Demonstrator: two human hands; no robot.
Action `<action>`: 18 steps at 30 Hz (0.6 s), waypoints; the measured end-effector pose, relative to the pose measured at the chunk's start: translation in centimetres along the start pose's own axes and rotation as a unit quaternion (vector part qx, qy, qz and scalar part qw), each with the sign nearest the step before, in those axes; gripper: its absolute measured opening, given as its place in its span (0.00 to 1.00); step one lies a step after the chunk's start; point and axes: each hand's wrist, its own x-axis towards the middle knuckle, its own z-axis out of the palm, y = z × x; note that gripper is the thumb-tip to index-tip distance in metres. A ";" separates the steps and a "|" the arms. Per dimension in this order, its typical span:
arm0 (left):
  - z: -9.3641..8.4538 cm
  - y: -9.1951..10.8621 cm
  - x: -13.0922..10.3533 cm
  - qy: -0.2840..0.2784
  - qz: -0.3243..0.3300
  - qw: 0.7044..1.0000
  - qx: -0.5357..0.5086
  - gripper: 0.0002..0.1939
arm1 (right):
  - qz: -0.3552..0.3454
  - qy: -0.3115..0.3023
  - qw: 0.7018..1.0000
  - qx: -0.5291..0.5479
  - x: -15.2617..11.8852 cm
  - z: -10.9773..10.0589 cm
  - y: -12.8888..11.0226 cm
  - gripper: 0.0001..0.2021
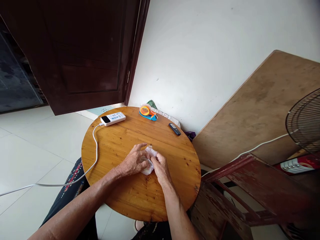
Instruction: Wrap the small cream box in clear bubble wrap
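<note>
A small bundle of crumpled, translucent plastic wrap (149, 169) lies low over the middle of the round wooden table, between my two hands. My left hand (136, 160) comes at it from the left, thumb and some fingers closed on its side while one finger sticks out above. On the right edge, my right hand (160, 166) pinches the wrap between thumb and curled fingers. Whether anything is inside the bundle I cannot tell.
On the wooden table (115, 140) are a white device (116, 118) with a charging cable (96, 150), an orange and blue tape dispenser (148, 112) and a dark handheld gadget (174, 129). A wooden chair (250, 186) and a fan (306, 120) stand at right.
</note>
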 end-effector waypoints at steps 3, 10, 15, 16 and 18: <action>0.0 0.3 0.1 0.010 -0.034 0.999 -0.006 0.07 | 0.001 0.003 1.000 0.013 -0.1 0.0 -0.1 0.11; 0.1 0.3 0.2 0.011 -0.064 0.998 0.002 0.07 | -0.001 0.000 0.999 0.040 -0.4 -0.4 -0.4 0.12; 0.2 0.3 0.2 0.009 -0.071 0.997 -0.012 0.07 | -0.052 -0.018 0.998 0.000 -0.7 -0.7 -1.3 0.11; 0.3 0.2 0.2 0.014 -0.071 0.997 -0.016 0.07 | -0.058 -0.024 0.998 -0.006 -0.8 -0.7 -1.5 0.10; 0.3 0.1 0.2 0.025 -0.063 0.997 -0.026 0.06 | -0.070 -0.034 0.997 -0.021 -1.0 -0.9 -2.0 0.11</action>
